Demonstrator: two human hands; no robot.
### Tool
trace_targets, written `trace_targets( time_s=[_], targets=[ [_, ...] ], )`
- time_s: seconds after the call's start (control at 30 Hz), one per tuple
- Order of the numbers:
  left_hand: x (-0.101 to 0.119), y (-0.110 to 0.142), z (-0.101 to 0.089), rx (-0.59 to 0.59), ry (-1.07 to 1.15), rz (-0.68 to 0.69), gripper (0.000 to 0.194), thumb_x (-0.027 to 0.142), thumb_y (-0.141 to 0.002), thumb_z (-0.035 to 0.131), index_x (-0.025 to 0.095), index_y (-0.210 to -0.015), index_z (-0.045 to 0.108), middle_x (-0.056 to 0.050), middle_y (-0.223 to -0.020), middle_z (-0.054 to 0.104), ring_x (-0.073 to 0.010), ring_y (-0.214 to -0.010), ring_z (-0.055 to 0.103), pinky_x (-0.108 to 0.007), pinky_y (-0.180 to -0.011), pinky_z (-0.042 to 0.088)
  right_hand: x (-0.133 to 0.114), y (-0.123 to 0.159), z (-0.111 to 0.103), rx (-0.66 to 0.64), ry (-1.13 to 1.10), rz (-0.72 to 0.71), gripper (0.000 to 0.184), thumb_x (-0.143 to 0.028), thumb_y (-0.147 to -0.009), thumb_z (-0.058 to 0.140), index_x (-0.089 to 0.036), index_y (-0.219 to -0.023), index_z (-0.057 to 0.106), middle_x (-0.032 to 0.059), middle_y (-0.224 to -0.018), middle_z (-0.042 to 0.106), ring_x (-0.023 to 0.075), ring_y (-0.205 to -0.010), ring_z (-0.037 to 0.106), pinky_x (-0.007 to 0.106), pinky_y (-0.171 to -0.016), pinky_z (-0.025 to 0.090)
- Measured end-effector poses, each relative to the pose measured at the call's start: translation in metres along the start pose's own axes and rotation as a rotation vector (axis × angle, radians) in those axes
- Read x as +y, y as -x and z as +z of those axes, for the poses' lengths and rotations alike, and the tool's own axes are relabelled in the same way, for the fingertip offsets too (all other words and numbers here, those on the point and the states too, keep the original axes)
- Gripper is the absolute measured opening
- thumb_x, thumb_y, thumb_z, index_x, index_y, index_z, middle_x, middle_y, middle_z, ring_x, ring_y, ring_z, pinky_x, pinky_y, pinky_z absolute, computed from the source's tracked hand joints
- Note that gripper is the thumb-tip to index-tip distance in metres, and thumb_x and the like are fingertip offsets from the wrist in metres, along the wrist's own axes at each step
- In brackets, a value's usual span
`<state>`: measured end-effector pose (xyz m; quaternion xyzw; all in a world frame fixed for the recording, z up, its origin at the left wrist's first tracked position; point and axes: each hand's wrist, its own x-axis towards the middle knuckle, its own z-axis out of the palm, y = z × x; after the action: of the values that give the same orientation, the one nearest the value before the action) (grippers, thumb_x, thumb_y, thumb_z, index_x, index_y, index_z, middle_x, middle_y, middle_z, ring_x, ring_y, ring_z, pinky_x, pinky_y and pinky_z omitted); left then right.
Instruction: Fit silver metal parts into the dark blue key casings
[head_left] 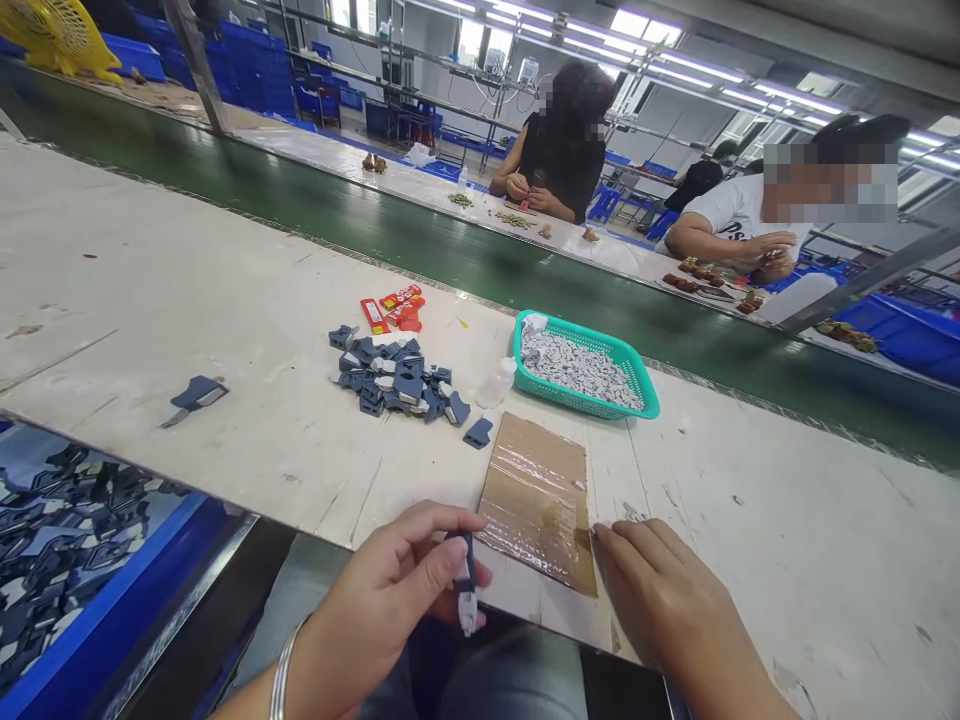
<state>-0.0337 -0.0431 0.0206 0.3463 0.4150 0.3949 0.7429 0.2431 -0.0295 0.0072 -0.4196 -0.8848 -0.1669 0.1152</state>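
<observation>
Pinching a navy-and-white plastic part [466, 578] in its grip, the left hand [409, 575] is by the near-left corner of the cardboard sheet [532, 480]; at the sheet's right edge, whether the right hand's [667, 590] grip holds anything cannot be told. Beyond the sheet sits a teal basket [585, 402].

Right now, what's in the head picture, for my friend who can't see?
The left hand holds a blue and white plastic part; the right hand is beside flat brown cardboard. Beyond lie a heap of similar parts and a teal plastic basket.
</observation>
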Motion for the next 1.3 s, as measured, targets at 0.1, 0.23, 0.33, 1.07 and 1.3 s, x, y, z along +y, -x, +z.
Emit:
trace_targets(
  time_s=[0.1, 0.23, 0.33, 1.07, 1.3],
  targets=[
    [-0.005, 0.002, 0.001, -0.016, 0.055, -0.022, 0.034, 0.038, -0.082, 0.06, 0.017, -0.109, 0.06, -0.006, -0.08, 0.068, -0.0156, -0.064, 0.063, -0.031, -0.068, 0.051, 0.0, 0.001, 0.001, 0.004, -0.033, 0.057, 0.02, -0.011, -0.09, 0.042, -0.013, -0.084, 0.061, 0.0079, -0.075, 0.057, 0.0175, -0.07, 0.05, 0.032, -0.066, 0.043],
    [-0.013, 0.003, -0.002, -0.018, 0.037, -0.004, 0.042, 0.031, -0.074, 0.071, 0.02, -0.113, 0.06, -0.005, -0.087, 0.067, -0.0164, -0.074, 0.063, -0.032, -0.076, 0.049, -0.001, -0.003, 0.0, 0.016, -0.066, 0.101, 0.02, -0.017, -0.09, 0.045, -0.019, -0.077, 0.06, 0.0045, -0.07, 0.057, 0.016, -0.067, 0.052, 0.03, -0.066, 0.043],
    [-0.017, 0.002, -0.004, -0.024, 0.014, -0.01, 0.041, 0.03, -0.075, 0.07, 0.02, -0.114, 0.06, -0.005, -0.088, 0.066, -0.0165, -0.077, 0.06, -0.032, -0.076, 0.048, -0.002, -0.011, -0.003, 0.055, -0.13, 0.113, 0.017, -0.017, -0.09, 0.046, -0.017, -0.081, 0.06, 0.0046, -0.071, 0.058, 0.0154, -0.067, 0.052, 0.029, -0.064, 0.044],
    [-0.017, 0.011, 0.006, -0.064, 0.078, -0.026, 0.029, 0.038, -0.069, 0.073, 0.02, -0.087, 0.059, 0.005, -0.067, 0.049, -0.0057, -0.053, 0.045, -0.017, -0.049, 0.04, -0.04, -0.031, -0.028, 0.157, -0.314, 0.107, 0.007, -0.013, -0.086, 0.053, -0.014, -0.091, 0.058, 0.0066, -0.084, 0.058, 0.0159, -0.078, 0.053, 0.03, -0.073, 0.044],
    [-0.017, 0.012, 0.009, -0.016, 0.161, -0.027, 0.029, 0.044, -0.073, 0.068, 0.017, -0.077, 0.057, 0.001, -0.066, 0.056, -0.0073, -0.048, 0.048, -0.017, -0.038, 0.041, -0.046, -0.013, -0.019, 0.241, -0.282, 0.301, 0.006, -0.022, -0.087, 0.054, -0.018, -0.089, 0.058, 0.0047, -0.085, 0.059, 0.0159, -0.08, 0.056, 0.03, -0.075, 0.044]
  ],
)
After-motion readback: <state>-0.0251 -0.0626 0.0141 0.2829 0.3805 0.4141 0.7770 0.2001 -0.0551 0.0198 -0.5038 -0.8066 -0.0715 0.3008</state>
